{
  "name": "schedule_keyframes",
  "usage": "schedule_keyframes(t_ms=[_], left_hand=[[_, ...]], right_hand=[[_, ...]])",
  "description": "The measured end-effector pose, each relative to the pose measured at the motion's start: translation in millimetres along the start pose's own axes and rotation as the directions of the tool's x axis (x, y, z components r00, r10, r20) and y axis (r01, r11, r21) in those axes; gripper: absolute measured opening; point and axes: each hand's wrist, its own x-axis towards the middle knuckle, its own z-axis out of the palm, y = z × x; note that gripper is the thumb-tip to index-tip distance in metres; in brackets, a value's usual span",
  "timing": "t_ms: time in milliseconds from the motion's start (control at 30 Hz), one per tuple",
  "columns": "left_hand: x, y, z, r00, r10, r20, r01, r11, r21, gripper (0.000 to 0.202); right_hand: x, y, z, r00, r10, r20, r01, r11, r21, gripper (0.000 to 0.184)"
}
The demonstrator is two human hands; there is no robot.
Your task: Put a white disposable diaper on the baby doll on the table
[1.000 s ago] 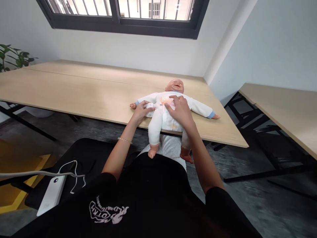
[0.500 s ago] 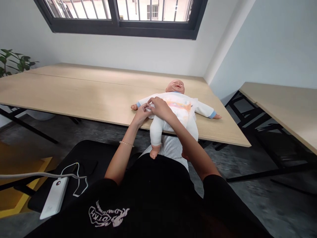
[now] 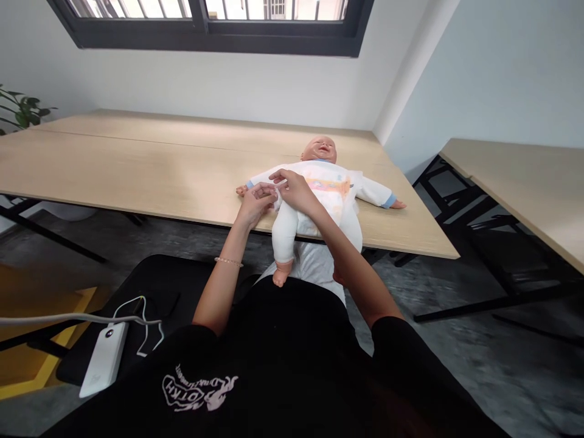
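A baby doll [image 3: 283, 234] in a white outfit with blue cuffs lies on its back on the table, its legs over the near edge. Around its hips is a white diaper [image 3: 326, 210] with a coloured band across the front. Both my hands meet at the diaper's left side in view. There, my left hand [image 3: 258, 204] pinches the diaper's side edge with bent fingers. My right hand [image 3: 294, 190] rests over the doll's hip, thumb and fingers closed on the same edge. The exact bit between the fingertips is partly hidden.
The wooden table [image 3: 159, 164] runs along the wall under a window. Another table [image 3: 515, 176] stands to the right. A black chair [image 3: 150, 286] at my left holds a white power bank [image 3: 104, 359] with a cable. A plant [image 3: 30, 112] is far left.
My hands have drawn slightly apart at the diaper's side, the left moving outward and its fingers loosening a little. The whole view has shifted slightly. The doll lies as before.
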Motion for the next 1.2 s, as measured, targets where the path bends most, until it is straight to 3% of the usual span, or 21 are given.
schedule_keyframes(t_ms=[133, 267, 433, 633, 733, 933, 1067, 1200], left_hand=[[2, -7, 2.1, 0.996, 0.092, 0.0, -0.092, 0.994, 0.066, 0.032], [4, -9, 1.8, 0.995, 0.098, 0.012, -0.098, 0.991, 0.094, 0.034], [3, -5, 2.2, 0.998, 0.062, 0.018, -0.063, 0.995, 0.071, 0.037], [0, 1, 4.7, 0.999, -0.012, -0.036, 0.013, 1.0, 0.011, 0.024], [1, 1, 4.1, 0.996, -0.031, -0.086, 0.028, 0.999, -0.025, 0.023], [6, -3, -1.7, 0.987, -0.026, -0.158, 0.002, 0.989, -0.149, 0.031], [7, -2, -3.2, 0.984, -0.037, -0.176, 0.006, 0.985, -0.172, 0.032], [6, 2, -3.3, 0.984, -0.08, -0.161, 0.038, 0.968, -0.247, 0.028]], right_hand=[[-1, 1, 1, 0.999, 0.025, 0.036, -0.027, 0.998, 0.057, 0.02], [0, 4, 1, 0.998, -0.027, 0.061, 0.023, 0.998, 0.062, 0.021], [1, 11, 4, 1.0, -0.009, -0.005, 0.01, 0.989, 0.144, 0.021], [1, 9, 6, 0.997, -0.013, -0.08, 0.025, 0.989, 0.147, 0.029], [-2, 5, 7, 0.992, -0.037, -0.119, 0.045, 0.997, 0.066, 0.029], [-10, -1, 1, 0.979, -0.084, -0.186, 0.029, 0.959, -0.281, 0.046], [-4, -8, -6, 0.992, -0.016, -0.122, -0.041, 0.892, -0.45, 0.053], [15, -15, -3, 0.995, 0.093, 0.035, -0.055, 0.802, -0.595, 0.052]])
